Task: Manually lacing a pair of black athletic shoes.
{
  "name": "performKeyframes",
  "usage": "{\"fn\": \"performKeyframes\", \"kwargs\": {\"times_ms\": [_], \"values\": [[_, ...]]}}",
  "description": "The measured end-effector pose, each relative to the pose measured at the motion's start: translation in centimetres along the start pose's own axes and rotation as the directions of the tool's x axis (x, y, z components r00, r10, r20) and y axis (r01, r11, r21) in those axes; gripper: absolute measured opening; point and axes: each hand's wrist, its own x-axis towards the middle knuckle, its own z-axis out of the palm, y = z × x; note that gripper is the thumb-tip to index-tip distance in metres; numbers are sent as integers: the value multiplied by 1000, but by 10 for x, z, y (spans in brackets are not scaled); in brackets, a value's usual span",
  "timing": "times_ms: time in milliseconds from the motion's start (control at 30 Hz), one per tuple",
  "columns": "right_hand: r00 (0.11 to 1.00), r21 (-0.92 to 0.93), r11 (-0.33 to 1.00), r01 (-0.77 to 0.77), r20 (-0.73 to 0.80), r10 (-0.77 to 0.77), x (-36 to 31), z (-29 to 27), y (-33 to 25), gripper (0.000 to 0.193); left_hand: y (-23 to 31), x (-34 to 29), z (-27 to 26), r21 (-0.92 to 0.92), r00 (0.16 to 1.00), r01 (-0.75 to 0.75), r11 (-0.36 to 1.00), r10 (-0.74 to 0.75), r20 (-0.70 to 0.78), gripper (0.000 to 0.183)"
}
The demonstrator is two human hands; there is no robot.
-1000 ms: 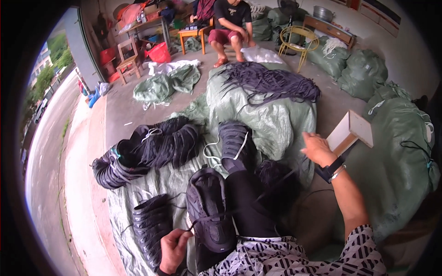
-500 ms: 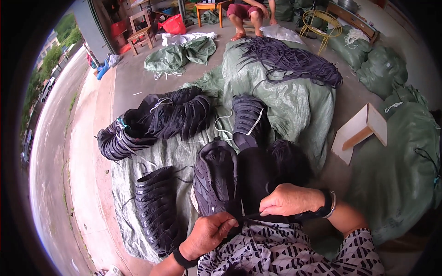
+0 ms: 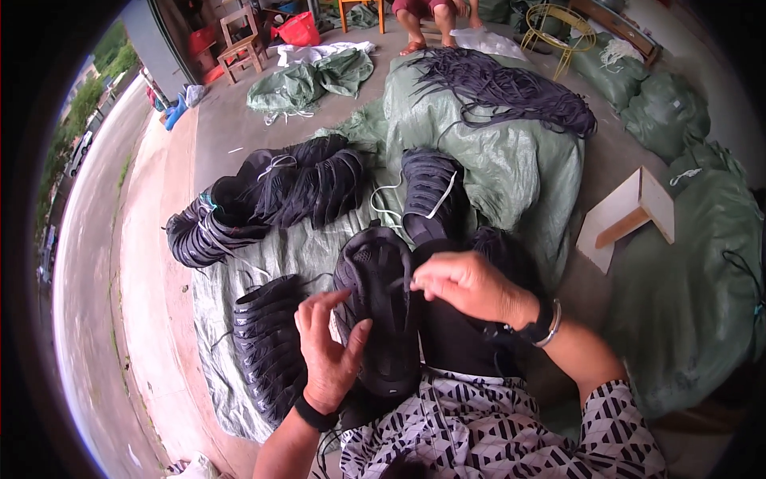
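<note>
The dark shoe (image 3: 388, 323) bears an unreadable mark (image 3: 392, 391); our left hand (image 3: 331, 347) splays, our right hand (image 3: 467, 287) grips something, we cannot tell.

From the wearer's head, a wide fisheye camera is looking down and forward, catching the left hand (image 3: 329, 353), the right hand (image 3: 472, 287) and a dark shoe (image 3: 383, 319) at close range in the lower middle. Farther off, the same lens is taking in a seated person's legs (image 3: 444, 19), cropped by the top edge, while the road (image 3: 88, 303) is bowing along the left rim of the view.
</note>
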Motion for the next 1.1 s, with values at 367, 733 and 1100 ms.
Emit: {"fn": "performKeyframes", "kwargs": {"times_ms": [367,733,1100], "values": [[959,-345,925,157,276,-60,57,23,34,16,-4,5,22,209,996,44,977,-59,64,91],[975,255,957,-136,-136,175,-12,20,6,12,-14,5,15,93,992,29,995,-40,119,98],[993,-202,976,-76,-102,57,-48,52,2,8,-31,-10,13,16,983,-80,997,76,167,87]]}}
